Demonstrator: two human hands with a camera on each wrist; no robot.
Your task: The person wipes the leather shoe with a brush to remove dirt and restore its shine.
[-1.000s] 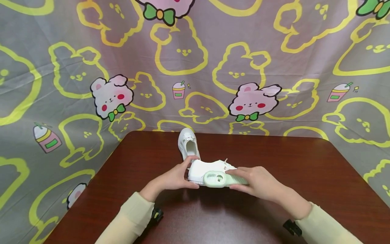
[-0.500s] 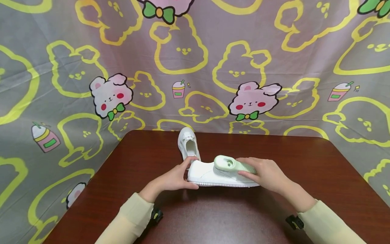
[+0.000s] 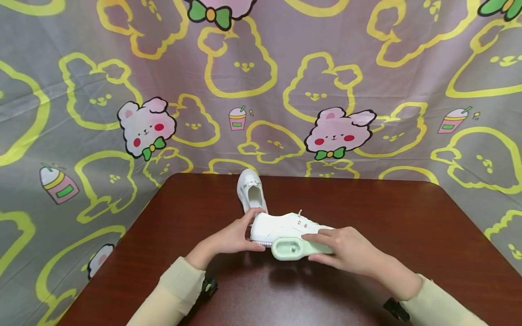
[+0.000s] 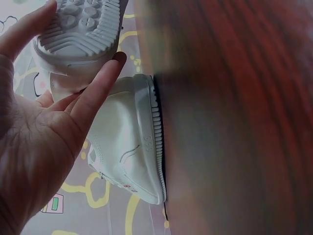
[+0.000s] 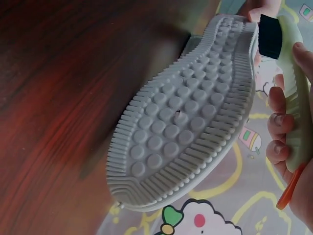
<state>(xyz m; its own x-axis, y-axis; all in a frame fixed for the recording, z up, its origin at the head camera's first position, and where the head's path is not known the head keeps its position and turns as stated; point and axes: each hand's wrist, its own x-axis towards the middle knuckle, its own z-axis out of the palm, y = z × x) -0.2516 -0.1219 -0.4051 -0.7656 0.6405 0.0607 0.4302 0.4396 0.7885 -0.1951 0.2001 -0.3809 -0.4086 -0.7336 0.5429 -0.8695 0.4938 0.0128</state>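
Note:
A white lace-up shoe is held sideways above the table, toe to the right. My left hand grips its heel between thumb and fingers. In my right hand is a pale green scrub brush, fingers wrapped round its handle. The brush head overlaps the shoe's near side in the head view. In the right wrist view, dark bristles point at the shoe's side near the heel, and the studded sole faces the camera. The matching white shoe stands behind, also seen beyond my left hand in the left wrist view.
A dark reddish-brown table lies under everything. Behind and beside it hangs a grey curtain printed with yellow outlines and pink cartoon animals. An orange strip shows at the brush handle's end.
The brush started at the shoe's near side, rose over its upper half a second ago, and has now come back down to the near side. My left hand keeps its grip on the heel.

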